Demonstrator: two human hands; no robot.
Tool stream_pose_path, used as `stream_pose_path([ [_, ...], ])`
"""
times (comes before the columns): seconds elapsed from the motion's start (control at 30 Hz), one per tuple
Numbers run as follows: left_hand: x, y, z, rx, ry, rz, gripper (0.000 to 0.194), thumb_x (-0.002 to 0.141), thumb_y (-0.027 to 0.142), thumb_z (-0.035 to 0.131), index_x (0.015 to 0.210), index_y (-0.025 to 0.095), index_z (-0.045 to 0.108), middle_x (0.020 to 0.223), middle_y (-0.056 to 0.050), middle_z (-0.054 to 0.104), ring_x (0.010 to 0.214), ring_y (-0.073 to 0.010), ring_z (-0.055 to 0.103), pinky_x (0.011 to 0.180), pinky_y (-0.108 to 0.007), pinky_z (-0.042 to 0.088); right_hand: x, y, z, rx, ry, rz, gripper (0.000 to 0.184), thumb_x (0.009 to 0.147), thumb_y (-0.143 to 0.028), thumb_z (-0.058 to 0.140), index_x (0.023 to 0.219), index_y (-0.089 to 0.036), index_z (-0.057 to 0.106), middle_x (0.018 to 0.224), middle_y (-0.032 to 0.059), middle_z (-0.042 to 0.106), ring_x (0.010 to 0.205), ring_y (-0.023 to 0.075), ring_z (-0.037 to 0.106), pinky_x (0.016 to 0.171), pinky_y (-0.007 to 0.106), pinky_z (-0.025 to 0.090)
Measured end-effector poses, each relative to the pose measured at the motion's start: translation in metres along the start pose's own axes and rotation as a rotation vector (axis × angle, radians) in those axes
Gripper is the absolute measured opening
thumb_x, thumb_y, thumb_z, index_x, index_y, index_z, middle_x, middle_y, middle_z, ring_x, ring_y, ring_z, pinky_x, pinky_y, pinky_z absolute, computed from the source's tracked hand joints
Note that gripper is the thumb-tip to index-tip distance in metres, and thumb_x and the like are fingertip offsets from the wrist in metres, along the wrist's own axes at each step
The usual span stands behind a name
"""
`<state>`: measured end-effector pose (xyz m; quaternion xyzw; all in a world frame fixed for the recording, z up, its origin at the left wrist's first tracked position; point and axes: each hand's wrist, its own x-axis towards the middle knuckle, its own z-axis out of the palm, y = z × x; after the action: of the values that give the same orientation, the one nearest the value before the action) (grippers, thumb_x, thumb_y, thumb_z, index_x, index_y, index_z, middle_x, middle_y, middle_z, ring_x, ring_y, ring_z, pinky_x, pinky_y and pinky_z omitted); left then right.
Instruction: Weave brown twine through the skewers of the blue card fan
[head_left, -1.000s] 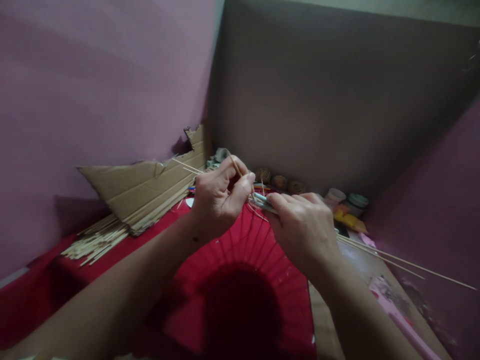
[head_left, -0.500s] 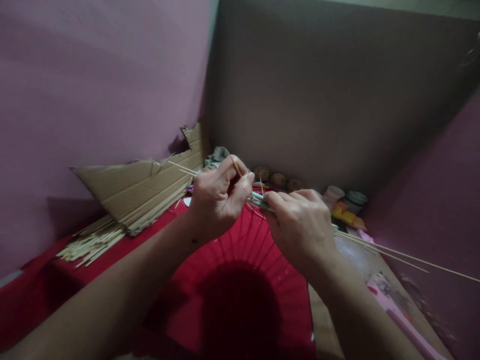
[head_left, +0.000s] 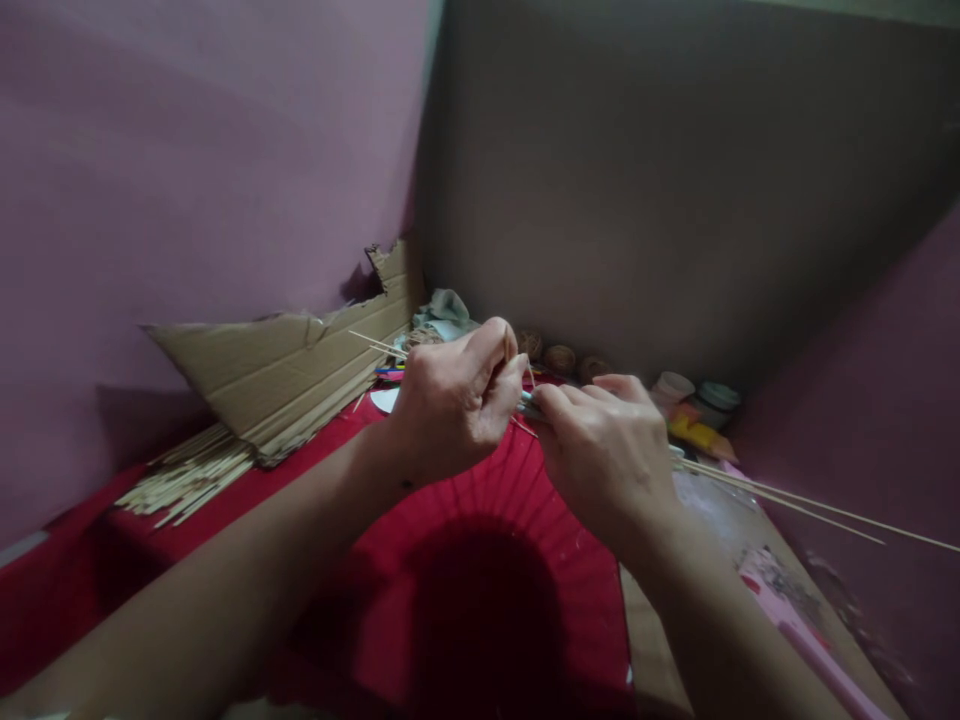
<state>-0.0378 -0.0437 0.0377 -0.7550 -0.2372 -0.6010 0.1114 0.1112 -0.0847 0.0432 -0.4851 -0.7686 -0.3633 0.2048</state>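
Observation:
My left hand point(head_left: 461, 395) is closed in a pinch on a length of brown twine point(head_left: 508, 345), its thumb and forefinger right beside my right hand. My right hand point(head_left: 604, 440) is wrapped round a small pale-blue and whitish bundle point(head_left: 529, 404), mostly hidden by the fingers. Thin wooden sticks point(head_left: 780, 493) stick out past my right wrist, and more stick ends point(head_left: 379, 344) show beyond my left hand. Whether these are the same sticks running through both hands is hidden. A fine strand stands up between the hands.
A red cloth point(head_left: 480, 510) covers the work surface. At left a bent cardboard sheet point(head_left: 292, 375) leans over a pile of sticks point(head_left: 187, 475). Balls of twine point(head_left: 559, 359) line the back wall. Tubs point(head_left: 716, 400), a yellow packet point(head_left: 697, 432) and a pink-handled tool point(head_left: 806, 635) are at right.
My left hand has moved right and turned, drawing the twine closer to my right hand. The pale-blue bundle is now more covered. My right hand has stayed nearly in place.

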Motion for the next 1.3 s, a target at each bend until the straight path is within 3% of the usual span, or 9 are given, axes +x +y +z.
stream_pose_path([
  [0.17,0.002,0.001,-0.002,-0.125,0.031,-0.112,0.012,0.08,0.015,0.052,0.068,0.016,0.052,0.055,0.005,0.05,0.043,-0.0051,0.043,0.043,-0.02,0.037,0.0,0.001,-0.002,-0.016,0.026,0.011,0.008,0.076,-0.016,0.056,0.07,-0.02,0.06,0.06,-0.0017,0.064,0.06,0.0187,0.059,0.08,0.033,0.032],
  [0.4,0.001,-0.001,-0.008,-0.574,0.103,-0.368,0.012,0.084,0.016,0.051,0.072,0.017,0.054,0.062,0.002,0.056,0.048,-0.0073,0.052,0.046,-0.022,0.044,0.002,0.015,-0.006,-0.071,0.087,0.103,0.003,0.076,-0.02,0.062,0.073,-0.021,0.061,0.066,-0.0026,0.066,0.061,0.0188,0.06,0.07,0.031,0.033],
  [0.67,-0.006,-0.005,0.002,-0.654,-0.562,-0.128,0.011,0.086,0.02,0.047,0.077,0.016,0.051,0.066,-0.002,0.058,0.057,-0.01,0.054,0.055,-0.024,0.043,0.002,0.033,-0.008,-0.017,0.228,0.159,0.005,0.078,-0.022,0.062,0.082,-0.019,0.063,0.074,-0.0007,0.069,0.07,0.0196,0.064,0.071,0.03,0.038],
  [0.87,-0.028,-0.02,0.037,-0.044,-0.97,-0.042,0.019,0.085,0.022,0.04,0.077,0.019,0.057,0.065,-0.003,0.06,0.056,-0.0141,0.054,0.053,-0.026,0.037,-0.002,0.042,0.0,0.077,0.355,0.121,0.013,0.079,-0.016,0.061,0.092,-0.018,0.063,0.087,0.0009,0.071,0.078,0.0189,0.065,0.087,0.034,0.041],
  [0.93,-0.036,-0.031,0.048,0.03,-1.075,-0.087,0.014,0.075,0.021,0.052,0.085,0.021,0.061,0.081,-0.005,0.065,0.067,-0.0174,0.059,0.058,-0.027,0.04,-0.004,0.041,0.003,0.137,0.381,0.084,0.018,0.079,-0.013,0.059,0.096,-0.018,0.062,0.091,0.002,0.071,0.082,0.0179,0.065,0.091,0.036,0.04],
  [1.0,-0.039,-0.041,0.053,0.101,-1.057,-0.194,0.016,0.066,0.018,0.059,0.082,0.02,0.062,0.082,-0.006,0.066,0.072,-0.0198,0.06,0.062,-0.029,0.041,-0.008,0.039,0.007,0.201,0.417,0.063,0.023,0.079,-0.01,0.057,0.101,-0.017,0.061,0.095,0.004,0.071,0.086,0.0172,0.065,0.093,0.037,0.041],
  [1.13,-0.028,-0.047,0.046,0.153,-0.867,-0.342,0.018,0.081,0.026,0.046,0.091,0.018,0.059,0.079,-0.007,0.063,0.071,-0.02,0.058,0.064,-0.032,0.043,-0.018,0.036,0.011,0.309,0.472,0.113,0.027,0.078,-0.009,0.055,0.103,-0.018,0.061,0.096,0.005,0.07,0.087,0.0162,0.065,0.093,0.037,0.044],
  [1.2,-0.02,-0.041,0.041,0.001,-0.666,-0.425,0.023,0.08,0.029,0.053,0.1,0.018,0.055,0.08,-0.004,0.061,0.071,-0.0169,0.057,0.066,-0.03,0.045,-0.025,0.035,0.013,0.343,0.489,0.136,0.029,0.079,-0.009,0.056,0.106,-0.02,0.061,0.098,0.0045,0.07,0.089,0.0162,0.064,0.094,0.037,0.045],
  [1.3,-0.015,-0.028,0.038,-0.348,-0.44,-0.384,0.032,0.07,0.026,0.068,0.1,0.02,0.058,0.088,-0.003,0.058,0.081,-0.0162,0.055,0.077,-0.031,0.046,-0.033,0.034,0.017,0.374,0.509,0.144,0.035,0.079,-0.008,0.056,0.11,-0.023,0.059,0.102,0.0033,0.07,0.095,0.0167,0.063,0.097,0.038,0.044],
])
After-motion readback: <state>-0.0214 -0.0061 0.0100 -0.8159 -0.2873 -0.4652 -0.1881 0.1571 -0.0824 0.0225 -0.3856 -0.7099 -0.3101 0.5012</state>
